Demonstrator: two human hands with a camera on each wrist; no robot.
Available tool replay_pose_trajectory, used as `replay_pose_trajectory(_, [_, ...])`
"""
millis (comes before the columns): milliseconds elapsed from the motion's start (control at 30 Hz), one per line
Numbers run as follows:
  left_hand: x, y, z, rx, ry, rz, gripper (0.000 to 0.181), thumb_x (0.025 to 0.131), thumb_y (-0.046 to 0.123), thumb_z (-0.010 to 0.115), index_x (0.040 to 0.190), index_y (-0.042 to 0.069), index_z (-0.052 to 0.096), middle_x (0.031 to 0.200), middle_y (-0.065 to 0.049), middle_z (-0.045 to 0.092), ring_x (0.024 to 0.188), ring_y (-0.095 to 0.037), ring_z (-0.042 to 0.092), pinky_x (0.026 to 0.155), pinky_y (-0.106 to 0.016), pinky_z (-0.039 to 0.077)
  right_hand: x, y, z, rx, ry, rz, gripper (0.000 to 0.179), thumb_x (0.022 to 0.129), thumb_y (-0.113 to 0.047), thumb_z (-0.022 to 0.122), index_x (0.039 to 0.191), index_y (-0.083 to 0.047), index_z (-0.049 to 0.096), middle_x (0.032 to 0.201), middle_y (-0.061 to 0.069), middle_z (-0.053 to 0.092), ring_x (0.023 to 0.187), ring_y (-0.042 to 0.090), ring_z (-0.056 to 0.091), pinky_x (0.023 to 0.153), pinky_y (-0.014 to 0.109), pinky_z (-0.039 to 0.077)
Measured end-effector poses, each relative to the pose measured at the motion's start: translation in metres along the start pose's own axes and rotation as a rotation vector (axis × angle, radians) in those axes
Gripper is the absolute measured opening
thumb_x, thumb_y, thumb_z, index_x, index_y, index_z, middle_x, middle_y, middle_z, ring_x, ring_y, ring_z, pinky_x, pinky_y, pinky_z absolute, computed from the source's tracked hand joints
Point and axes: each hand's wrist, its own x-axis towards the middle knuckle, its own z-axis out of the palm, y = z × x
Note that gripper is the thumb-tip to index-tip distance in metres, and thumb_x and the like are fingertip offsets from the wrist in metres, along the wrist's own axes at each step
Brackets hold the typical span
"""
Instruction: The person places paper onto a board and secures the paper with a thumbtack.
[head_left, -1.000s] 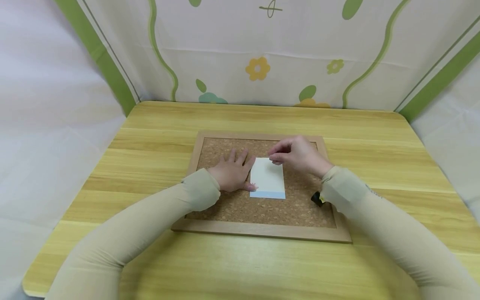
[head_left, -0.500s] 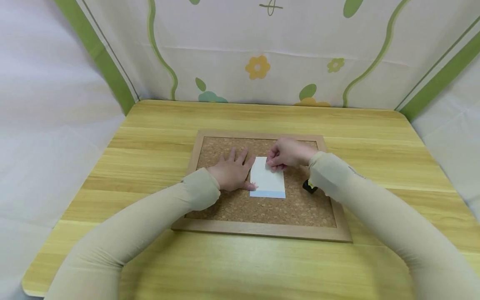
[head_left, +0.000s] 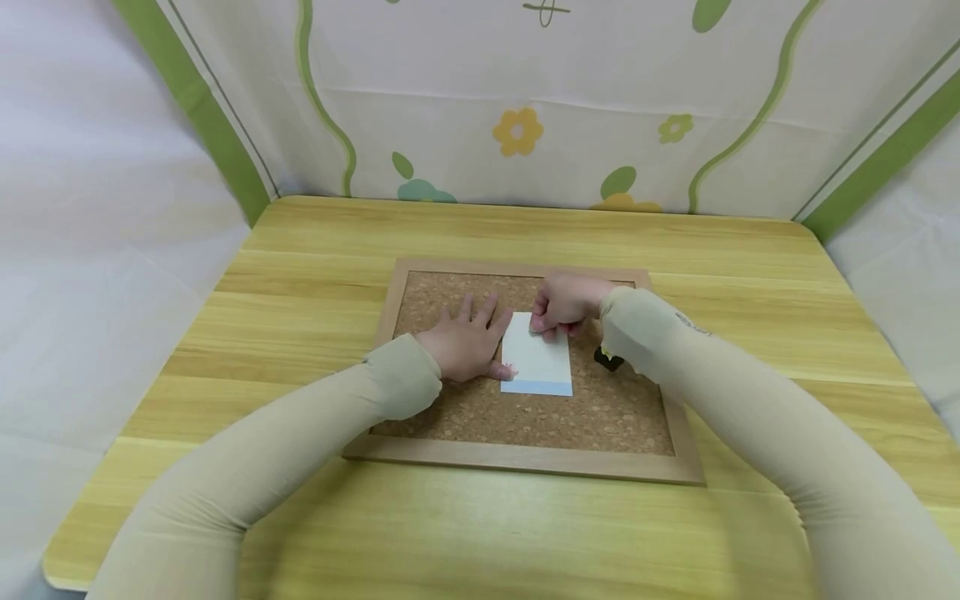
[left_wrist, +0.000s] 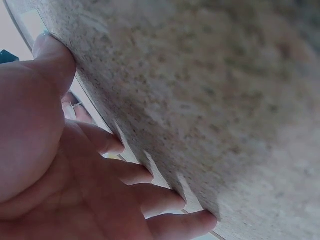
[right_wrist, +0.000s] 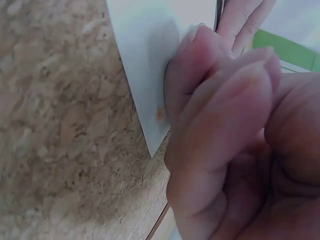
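Note:
A white card [head_left: 536, 362] with a blue strip along its near edge lies on the cork board [head_left: 517, 421]. My left hand [head_left: 463, 346] rests flat on the cork with fingers spread, its thumb on the card's lower left edge. Over the card's upper right part, my right hand [head_left: 564, 302] pinches a small pale push pin [left_wrist: 70, 108], mostly hidden by the fingertips. Curled fingers [right_wrist: 215, 115] stand close against the card in the right wrist view. Whether the pin's tip is in the card cannot be seen.
A wooden frame [head_left: 517, 457] edges the board, which lies on a wood-grain table [head_left: 480, 533]. A small black device [head_left: 608, 359] hangs under the right wrist. Behind the table hangs a white curtain [head_left: 585, 67] with printed flowers.
My right hand has come down and slightly left onto the card's upper part, and its wrist and forearm have swung left. The left hand and card stay put.

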Motion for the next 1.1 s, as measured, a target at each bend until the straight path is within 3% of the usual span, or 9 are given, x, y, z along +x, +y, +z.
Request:
replay_pose_trajectory(233, [0.0019, 0.0004, 0.0005, -0.002, -0.010, -0.010, 0.098, 0.092, 0.067, 0.043, 0.160, 0.016, -0.004, 0.163, -0.015, -0.013, 0.146, -0.046, -0.008, 0.112, -0.064, 0.014, 0.0018, -0.0011, -0.0014, 0.033, -0.009, 0.037, 0.014, 0.099, -0.012, 0.062, 0.088, -0.004, 0.068, 0.075, 0.006, 0.067, 0.053, 0.010, 0.049, 0.052, 0.025, 0.046])
replay_pose_trajectory(1100, [0.0038, -0.0004, 0.0020, -0.013, -0.009, -0.013, 0.098, 0.092, 0.068, 0.043, 0.160, 0.017, -0.005, 0.163, -0.014, -0.014, 0.146, -0.046, -0.010, 0.112, -0.064, 0.012, 0.0069, -0.0101, -0.0028, -0.021, -0.005, 0.106, 0.014, 0.098, -0.015, 0.065, 0.090, -0.004, 0.071, 0.077, 0.007, 0.068, 0.058, 0.012, 0.054, 0.057, 0.026, 0.051])
